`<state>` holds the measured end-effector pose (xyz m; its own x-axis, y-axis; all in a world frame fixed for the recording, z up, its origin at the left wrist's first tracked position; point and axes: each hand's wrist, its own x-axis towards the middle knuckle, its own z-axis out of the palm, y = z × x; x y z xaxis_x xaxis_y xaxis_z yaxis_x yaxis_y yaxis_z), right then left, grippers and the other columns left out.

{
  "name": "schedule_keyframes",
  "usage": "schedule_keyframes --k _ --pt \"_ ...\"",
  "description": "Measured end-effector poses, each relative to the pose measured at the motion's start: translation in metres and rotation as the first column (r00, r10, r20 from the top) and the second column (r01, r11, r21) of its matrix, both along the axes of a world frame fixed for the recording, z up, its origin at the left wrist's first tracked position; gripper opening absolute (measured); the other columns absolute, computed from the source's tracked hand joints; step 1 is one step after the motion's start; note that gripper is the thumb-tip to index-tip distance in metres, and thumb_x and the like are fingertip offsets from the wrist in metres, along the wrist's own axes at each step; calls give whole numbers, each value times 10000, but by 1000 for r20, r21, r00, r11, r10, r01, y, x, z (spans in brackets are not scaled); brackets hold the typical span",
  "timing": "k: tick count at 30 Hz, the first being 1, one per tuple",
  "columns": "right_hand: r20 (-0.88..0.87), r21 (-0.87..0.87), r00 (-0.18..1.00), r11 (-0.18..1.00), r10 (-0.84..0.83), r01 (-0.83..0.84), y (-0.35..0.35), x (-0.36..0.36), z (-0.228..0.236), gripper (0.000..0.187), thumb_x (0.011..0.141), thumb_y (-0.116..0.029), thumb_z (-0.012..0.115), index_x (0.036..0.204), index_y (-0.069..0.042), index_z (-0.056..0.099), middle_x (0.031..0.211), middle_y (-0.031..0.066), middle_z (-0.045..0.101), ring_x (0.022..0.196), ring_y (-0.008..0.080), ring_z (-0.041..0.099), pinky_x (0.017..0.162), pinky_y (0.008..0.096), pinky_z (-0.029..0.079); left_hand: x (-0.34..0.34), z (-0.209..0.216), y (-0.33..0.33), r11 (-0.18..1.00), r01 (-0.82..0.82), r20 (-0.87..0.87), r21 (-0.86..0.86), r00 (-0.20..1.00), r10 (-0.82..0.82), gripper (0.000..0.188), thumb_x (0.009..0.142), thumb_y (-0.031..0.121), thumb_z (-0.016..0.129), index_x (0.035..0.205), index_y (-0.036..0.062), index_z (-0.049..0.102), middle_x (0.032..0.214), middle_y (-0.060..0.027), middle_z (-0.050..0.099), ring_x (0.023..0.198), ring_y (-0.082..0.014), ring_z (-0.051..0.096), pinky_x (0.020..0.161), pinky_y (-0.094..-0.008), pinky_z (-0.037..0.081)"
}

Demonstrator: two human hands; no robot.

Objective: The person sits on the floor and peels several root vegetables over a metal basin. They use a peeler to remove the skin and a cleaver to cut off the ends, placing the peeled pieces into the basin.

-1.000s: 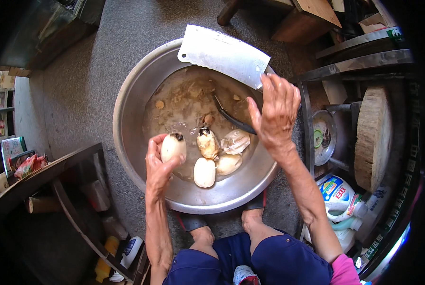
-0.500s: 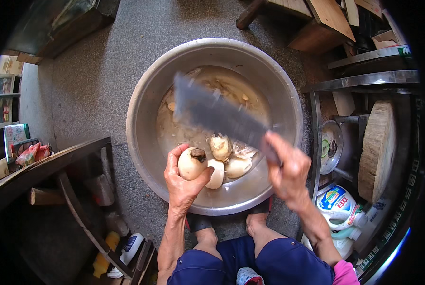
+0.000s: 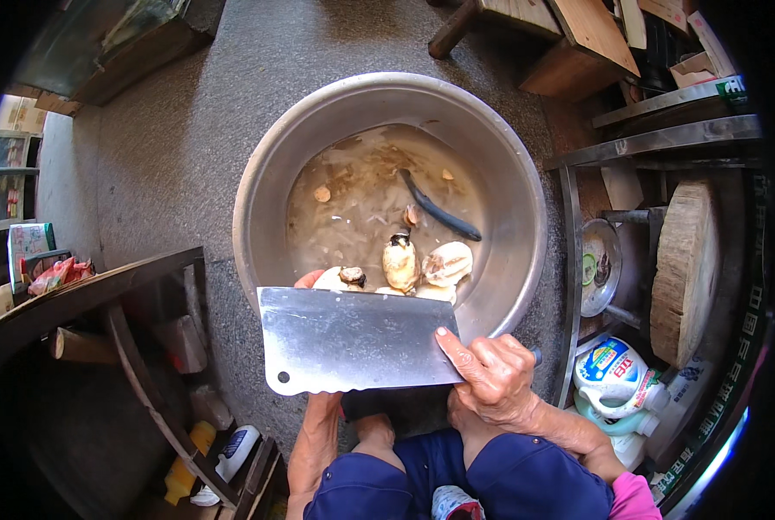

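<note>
Your right hand (image 3: 496,381) holds a big knife (image 3: 353,340) by its handle end. The fingers (image 3: 457,351) are curled tight around it, and one finger lies flat on the blade. The wide, shiny blade is held level, just in front of the near edge of the big metal bowl (image 3: 262,173).

Your left hand (image 3: 311,279) is mostly hidden behind the blade. Only a bit of it peeks out above the knife, inside the bowl at its near edge. It seems to be touching a pale, round root (image 3: 340,277) there, but you cannot tell how its fingers are set.

The bowl sits on the grey floor (image 3: 162,147). It holds muddy water. More pale roots (image 3: 446,262) lie in the water on the near side of the bowl, just beside the first one. A dark, long peeler (image 3: 439,212) lies in the water near the middle of the bowl.

To the right of the bowl stands a metal rack (image 3: 664,139) with a round wooden block (image 3: 684,269) leaning in it. A white soap bottle (image 3: 611,374) lies near the rack, on the near side.
</note>
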<state>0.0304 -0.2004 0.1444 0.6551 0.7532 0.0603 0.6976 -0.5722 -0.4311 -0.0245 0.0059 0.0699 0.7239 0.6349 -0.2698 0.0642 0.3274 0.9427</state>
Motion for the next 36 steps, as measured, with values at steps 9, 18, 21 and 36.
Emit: schedule_keyframes --k 9,18,21,36 --pt "2 26 999 999 -40 40 -6 -3 2 662 605 -124 683 1263 -65 634 618 0 402 510 164 491 508 324 374 -13 -2 5 989 142 11 45 990 -142 796 819 412 762 1397 7 394 1274 -123 540 1123 -165 582 951 -322 523" --pt "-118 -71 992 997 -49 40 -6 -4 4 719 628 -98 700 1335 -60 575 641 16 435 539 173 535 524 326 403 -9 -14 2 994 110 67 16 992 -111 648 878 290 731 1368 9 414 1241 -96 538 1071 -146 575 933 -299 510" --pt "-166 -79 984 996 -57 44 -5 -4 5 745 625 -89 707 1353 -55 557 644 25 455 548 187 555 536 336 436 -9 -15 5 987 155 58 33 986 -157 572 893 261 710 1332 12 441 1211 -90 550 1056 -152 579 926 -308 507" --pt "-313 -160 940 983 -139 92 -3 -2 4 697 688 -76 684 1368 -77 535 664 63 551 582 245 635 537 371 523 16 -18 24 961 105 -32 256 994 -100 320 948 168 601 1215 6 533 1109 -113 621 1024 -196 599 941 -341 472"
